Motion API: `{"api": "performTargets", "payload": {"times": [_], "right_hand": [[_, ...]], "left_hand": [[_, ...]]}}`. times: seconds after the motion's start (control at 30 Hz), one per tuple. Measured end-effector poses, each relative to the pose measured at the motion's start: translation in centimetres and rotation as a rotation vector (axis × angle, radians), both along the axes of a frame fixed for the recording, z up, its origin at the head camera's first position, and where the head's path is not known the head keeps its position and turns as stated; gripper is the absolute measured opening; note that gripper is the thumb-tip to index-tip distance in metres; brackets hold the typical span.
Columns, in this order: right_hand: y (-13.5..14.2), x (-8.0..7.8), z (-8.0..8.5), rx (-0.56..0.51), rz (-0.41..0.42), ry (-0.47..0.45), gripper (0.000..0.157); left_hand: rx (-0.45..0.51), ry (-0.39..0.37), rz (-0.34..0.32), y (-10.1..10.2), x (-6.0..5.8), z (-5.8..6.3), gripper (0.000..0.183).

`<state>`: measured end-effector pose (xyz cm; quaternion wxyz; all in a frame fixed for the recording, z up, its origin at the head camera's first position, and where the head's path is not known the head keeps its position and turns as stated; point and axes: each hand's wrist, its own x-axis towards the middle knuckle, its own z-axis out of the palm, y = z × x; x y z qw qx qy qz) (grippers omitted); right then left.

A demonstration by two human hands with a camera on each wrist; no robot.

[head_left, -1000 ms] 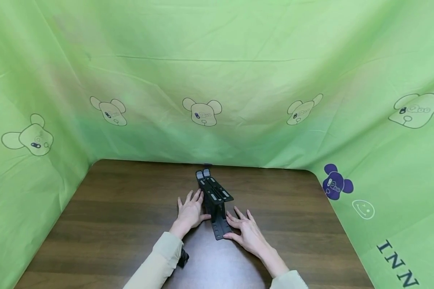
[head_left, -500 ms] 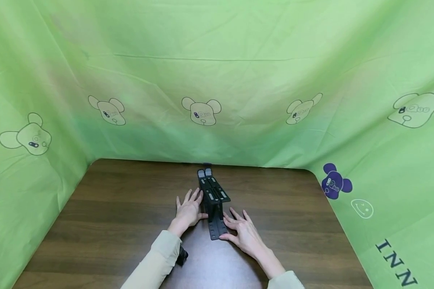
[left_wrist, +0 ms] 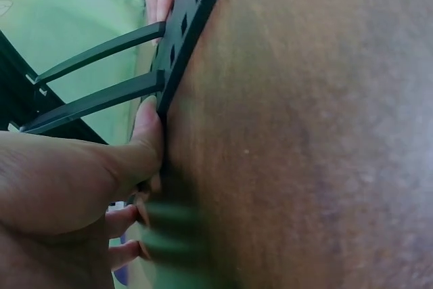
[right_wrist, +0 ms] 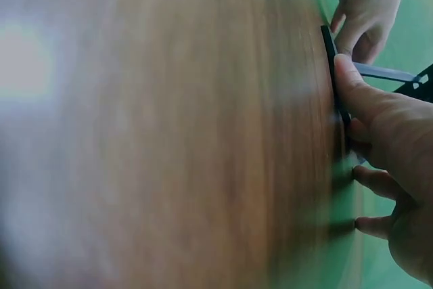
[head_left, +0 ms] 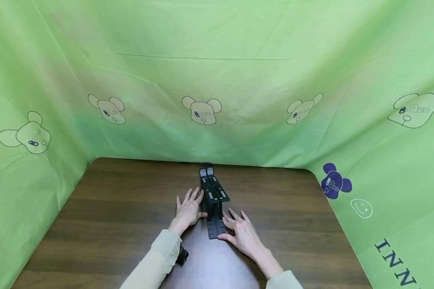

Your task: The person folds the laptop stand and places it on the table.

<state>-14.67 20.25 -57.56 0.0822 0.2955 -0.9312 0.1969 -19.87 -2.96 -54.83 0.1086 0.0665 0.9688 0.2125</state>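
A black folding laptop stand (head_left: 209,196) stands raised in the middle of the table in the head view, grey pads at its far tips. Its slotted base bars lie side by side, pointing toward me. On its left is my left hand (head_left: 189,210), fingers spread and fairly straight, with the thumb against the base (left_wrist: 191,28) in the left wrist view. At the near right edge, my right hand (head_left: 246,236) touches the base with thumb and fingers extended; its thumb lies along the base edge (right_wrist: 329,49) in the right wrist view. Some fingertips are hidden by the stand.
The brown wooden table (head_left: 293,208) has green printed curtains (head_left: 253,80) at its back and sides. A small black object (head_left: 182,256) shows by the left sleeve (head_left: 164,249). A dark bit (head_left: 207,163) shows at the table's back edge.
The stand has turned slightly: its near end has shifted left and its far tips a little right. My right hand has moved left with the base, while the left hand has barely moved.
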Motion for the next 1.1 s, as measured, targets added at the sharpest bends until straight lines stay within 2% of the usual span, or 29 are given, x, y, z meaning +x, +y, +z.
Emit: {"api": "performTargets", "payload": {"times": [0.2, 0.37, 0.53, 0.67, 0.77, 0.9, 1.1], "right_hand": [[-0.6, 0.3, 0.0, 0.003, -0.014, 0.004, 0.062], [-1.1, 0.6, 0.0, -0.023, -0.031, -0.020, 0.061], [-1.1, 0.8, 0.1, -0.070, -0.048, -0.043, 0.061], [-1.0, 0.8, 0.0, -0.092, -0.054, -0.047, 0.061], [-1.0, 0.9, -0.3, -0.115, -0.062, -0.063, 0.062], [-1.0, 1.0, -0.7, -0.136, -0.067, -0.097, 0.063], [-0.8, 0.9, -0.8, -0.141, -0.071, -0.083, 0.065]], "left_hand": [[-0.038, -0.048, -0.005, -0.2, -0.3, 0.8, 0.086], [-0.069, -0.077, -0.007, -0.3, -0.6, 0.9, 0.087], [-0.064, -0.056, -0.017, -0.5, -0.6, 0.4, 0.086], [0.000, -0.017, -0.035, -0.9, -0.3, 0.0, 0.083], [0.046, 0.021, -0.055, -1.3, 0.2, -0.2, 0.079], [0.055, 0.028, -0.103, -1.6, 1.6, 0.0, 0.083], [0.070, -0.032, -0.185, -1.8, 3.3, 0.1, 0.101]]}}
